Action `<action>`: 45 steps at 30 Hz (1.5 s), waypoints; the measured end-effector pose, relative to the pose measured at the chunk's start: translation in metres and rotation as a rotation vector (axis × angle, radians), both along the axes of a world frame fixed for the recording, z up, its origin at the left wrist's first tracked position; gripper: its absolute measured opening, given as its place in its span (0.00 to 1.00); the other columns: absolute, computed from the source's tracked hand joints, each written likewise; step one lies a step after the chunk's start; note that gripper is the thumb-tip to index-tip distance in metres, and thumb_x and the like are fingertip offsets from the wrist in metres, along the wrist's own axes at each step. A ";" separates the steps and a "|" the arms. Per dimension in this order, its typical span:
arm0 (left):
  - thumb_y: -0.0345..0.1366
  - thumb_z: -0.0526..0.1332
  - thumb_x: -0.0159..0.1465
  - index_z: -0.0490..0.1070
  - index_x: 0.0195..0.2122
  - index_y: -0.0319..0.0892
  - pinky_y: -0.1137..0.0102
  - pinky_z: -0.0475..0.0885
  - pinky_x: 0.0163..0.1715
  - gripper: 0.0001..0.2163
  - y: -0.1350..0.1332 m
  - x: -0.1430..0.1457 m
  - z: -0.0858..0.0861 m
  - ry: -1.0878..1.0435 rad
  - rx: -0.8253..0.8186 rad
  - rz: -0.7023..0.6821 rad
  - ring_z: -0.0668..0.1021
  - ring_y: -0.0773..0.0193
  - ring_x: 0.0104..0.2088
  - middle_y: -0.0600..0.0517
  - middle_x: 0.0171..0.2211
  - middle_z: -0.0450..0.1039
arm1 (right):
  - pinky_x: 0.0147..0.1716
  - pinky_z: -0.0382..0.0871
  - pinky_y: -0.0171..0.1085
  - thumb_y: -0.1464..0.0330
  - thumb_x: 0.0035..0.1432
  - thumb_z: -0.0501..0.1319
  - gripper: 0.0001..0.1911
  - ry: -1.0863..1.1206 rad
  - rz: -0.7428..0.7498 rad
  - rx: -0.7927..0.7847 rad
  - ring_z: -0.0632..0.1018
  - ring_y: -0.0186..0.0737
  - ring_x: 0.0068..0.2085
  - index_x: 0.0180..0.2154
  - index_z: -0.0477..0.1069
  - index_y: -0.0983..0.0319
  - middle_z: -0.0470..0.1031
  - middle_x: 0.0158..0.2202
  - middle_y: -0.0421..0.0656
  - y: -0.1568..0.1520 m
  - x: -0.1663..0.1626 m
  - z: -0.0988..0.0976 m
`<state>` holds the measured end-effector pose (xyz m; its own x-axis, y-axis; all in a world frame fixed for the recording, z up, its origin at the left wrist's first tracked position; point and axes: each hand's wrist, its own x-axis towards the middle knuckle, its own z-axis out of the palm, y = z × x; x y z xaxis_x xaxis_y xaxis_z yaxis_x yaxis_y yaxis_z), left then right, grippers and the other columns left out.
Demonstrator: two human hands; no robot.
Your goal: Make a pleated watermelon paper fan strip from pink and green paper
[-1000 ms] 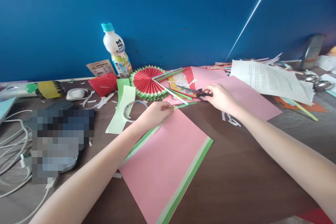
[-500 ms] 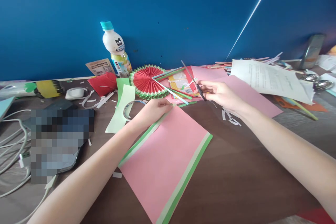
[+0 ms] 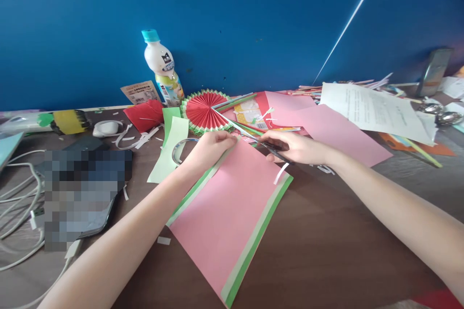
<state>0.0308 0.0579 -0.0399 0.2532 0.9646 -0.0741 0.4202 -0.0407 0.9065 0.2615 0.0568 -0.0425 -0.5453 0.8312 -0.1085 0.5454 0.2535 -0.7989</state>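
Observation:
A pink sheet of paper (image 3: 224, 212) with light and dark green strips along two opposite edges lies slantwise on the table. At its far corner my left hand (image 3: 213, 147) is closed, fingers pinching the paper's edge. My right hand (image 3: 293, 147) grips a pair of scissors (image 3: 273, 151), blades pointing left toward the left hand's fingertips, close over that corner. Whether the blades touch the paper I cannot tell. A small white strip (image 3: 281, 174) shows below the scissors, over the sheet's right corner. Just left of the left hand lies a tape roll (image 3: 177, 152), partly covered.
Behind the hands sits a red and green pleated paper fan (image 3: 203, 111), with a bottle (image 3: 163, 70) beside it. Light green paper (image 3: 168, 152) lies left. More pink paper (image 3: 344, 133) and a printed sheet (image 3: 369, 111) lie right. Cables (image 3: 21, 217) run along the left.
My right hand has lowered the scissors toward the pink sheet's far corner, swinging the blades leftward. The white strip now shows below them. My left hand keeps its pinch.

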 end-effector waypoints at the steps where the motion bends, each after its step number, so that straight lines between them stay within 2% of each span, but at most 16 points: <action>1: 0.41 0.57 0.53 0.71 0.27 0.38 0.73 0.61 0.26 0.11 0.000 0.000 0.000 -0.009 0.003 0.006 0.69 0.67 0.26 0.55 0.24 0.69 | 0.34 0.67 0.37 0.57 0.49 0.62 0.20 -0.027 0.001 0.015 0.73 0.40 0.37 0.42 0.67 0.58 0.72 0.36 0.40 -0.001 -0.001 0.000; 5: 0.39 0.57 0.53 0.71 0.27 0.38 0.73 0.64 0.29 0.10 0.000 0.000 -0.002 -0.043 -0.005 0.001 0.71 0.65 0.29 0.54 0.26 0.70 | 0.30 0.66 0.36 0.58 0.49 0.62 0.19 -0.056 0.004 0.055 0.73 0.38 0.33 0.43 0.67 0.58 0.72 0.33 0.39 -0.005 -0.007 -0.001; 11: 0.42 0.58 0.54 0.71 0.27 0.38 0.72 0.64 0.29 0.11 -0.001 0.001 -0.002 -0.070 -0.027 0.003 0.72 0.65 0.29 0.54 0.25 0.71 | 0.33 0.69 0.37 0.63 0.52 0.59 0.17 0.002 -0.003 0.025 0.76 0.41 0.38 0.45 0.66 0.55 0.74 0.39 0.41 -0.006 -0.009 -0.005; 17: 0.43 0.59 0.53 0.72 0.28 0.38 0.73 0.64 0.28 0.12 -0.001 0.001 -0.001 -0.044 -0.021 0.033 0.72 0.65 0.29 0.54 0.26 0.72 | 0.31 0.70 0.36 0.65 0.53 0.58 0.17 0.030 -0.008 0.040 0.76 0.40 0.35 0.47 0.67 0.56 0.74 0.34 0.40 -0.006 -0.010 -0.010; 21: 0.44 0.59 0.54 0.73 0.28 0.38 0.73 0.64 0.29 0.12 0.000 0.001 -0.002 -0.032 -0.008 0.042 0.72 0.65 0.29 0.54 0.27 0.72 | 0.37 0.71 0.40 0.67 0.53 0.58 0.20 0.072 -0.012 0.029 0.76 0.40 0.38 0.50 0.67 0.54 0.75 0.37 0.40 -0.004 -0.010 -0.015; 27: 0.44 0.59 0.53 0.72 0.26 0.38 0.73 0.63 0.29 0.12 -0.001 0.001 -0.001 -0.052 -0.013 0.048 0.71 0.66 0.29 0.54 0.25 0.70 | 0.45 0.72 0.43 0.64 0.53 0.60 0.22 0.255 0.005 -0.129 0.76 0.41 0.44 0.51 0.67 0.55 0.75 0.41 0.40 -0.004 -0.011 -0.018; 36: 0.45 0.59 0.53 0.71 0.27 0.38 0.74 0.63 0.27 0.13 0.000 0.000 -0.004 -0.067 -0.026 0.039 0.70 0.67 0.27 0.55 0.24 0.68 | 0.47 0.71 0.43 0.62 0.53 0.61 0.23 0.292 0.010 -0.177 0.75 0.39 0.45 0.52 0.67 0.56 0.74 0.44 0.42 -0.004 -0.011 -0.016; 39: 0.45 0.58 0.54 0.71 0.28 0.38 0.74 0.62 0.27 0.13 0.001 -0.001 -0.004 -0.042 -0.014 0.042 0.69 0.67 0.27 0.55 0.25 0.68 | 0.43 0.71 0.41 0.62 0.53 0.61 0.21 0.271 -0.012 -0.154 0.75 0.39 0.43 0.49 0.69 0.58 0.74 0.43 0.43 -0.005 -0.012 -0.013; 41: 0.45 0.58 0.54 0.71 0.28 0.38 0.73 0.62 0.27 0.13 0.001 -0.001 -0.004 -0.021 0.003 0.045 0.69 0.67 0.27 0.55 0.25 0.68 | 0.37 0.72 0.37 0.62 0.52 0.60 0.19 0.256 -0.058 -0.124 0.76 0.39 0.40 0.47 0.70 0.59 0.74 0.40 0.43 -0.004 -0.011 -0.010; 45: 0.45 0.57 0.55 0.70 0.27 0.38 0.73 0.61 0.27 0.13 0.003 -0.003 -0.004 0.029 0.046 0.039 0.68 0.67 0.26 0.54 0.24 0.67 | 0.23 0.65 0.33 0.59 0.52 0.58 0.17 0.228 -0.252 -0.023 0.74 0.36 0.30 0.42 0.70 0.60 0.73 0.32 0.42 0.004 -0.005 -0.005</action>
